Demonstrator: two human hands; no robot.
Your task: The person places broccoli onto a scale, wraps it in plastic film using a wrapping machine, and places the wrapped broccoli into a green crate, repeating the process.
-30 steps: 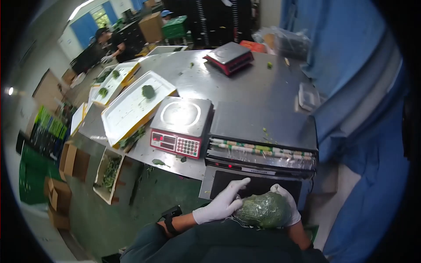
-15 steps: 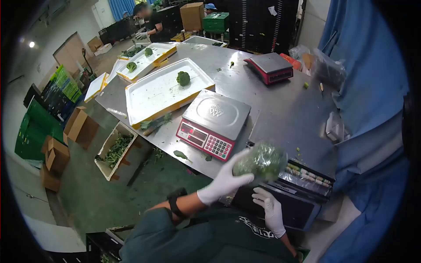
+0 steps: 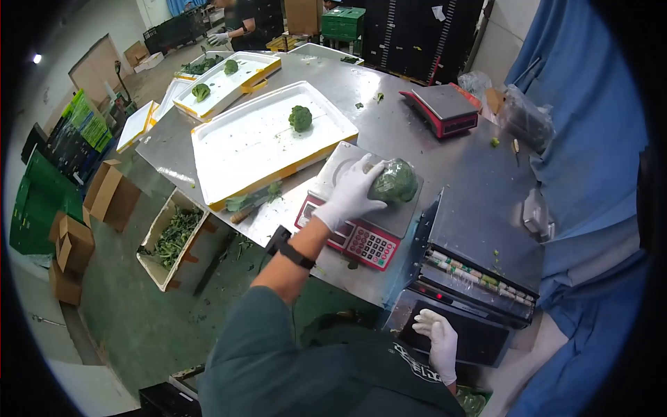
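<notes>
- The step in hand looks like weighing: the left hand [image 3: 351, 191] sets a film-wrapped broccoli [image 3: 394, 182] on the pan of the scale [image 3: 361, 208].
- The broccoli rests on the right part of the pan, above the keypad; the gloved fingers curl round its left side, clasping it.
- The left arm reaches forward, nearly straight, a dark band at the wrist.
- The right hand [image 3: 438, 338] lies low, near the body, on the dark front plate of the wrapping machine [image 3: 479, 278], fingers loosely spread, holding nothing.
- Next, by my judgement, the hand must let go cleanly, so the pan bears the broccoli alone.
</notes>
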